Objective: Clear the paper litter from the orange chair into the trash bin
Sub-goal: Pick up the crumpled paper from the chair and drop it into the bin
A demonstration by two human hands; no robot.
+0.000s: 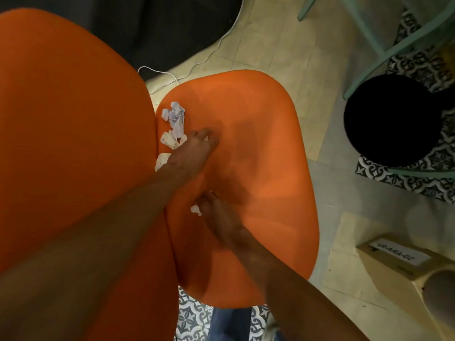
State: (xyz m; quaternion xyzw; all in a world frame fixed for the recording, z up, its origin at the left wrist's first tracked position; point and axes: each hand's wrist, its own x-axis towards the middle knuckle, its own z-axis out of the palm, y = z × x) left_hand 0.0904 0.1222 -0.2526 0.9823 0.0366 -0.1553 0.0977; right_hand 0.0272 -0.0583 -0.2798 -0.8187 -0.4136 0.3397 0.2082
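Observation:
The orange chair's seat (258,168) fills the middle, with its backrest (73,131) on the left. Crumpled paper lies where the seat meets the backrest: a bluish-white wad (175,116), a white wad (170,140) below it, and another white piece (161,161) partly hidden by my forearm. My left hand (194,150) reaches beside these wads, its fingertips pinched on a small white scrap (205,138). My right hand (218,214) rests lower on the seat, fingers curled on a white paper scrap (196,209). The round black trash bin (394,120) stands on the floor at right.
A mint-green chair frame (384,45) stands over a patterned mat (418,178) beside the bin. A white cable (209,52) runs across the tiled floor behind the seat. A cardboard box (394,257) with a label sits at the lower right.

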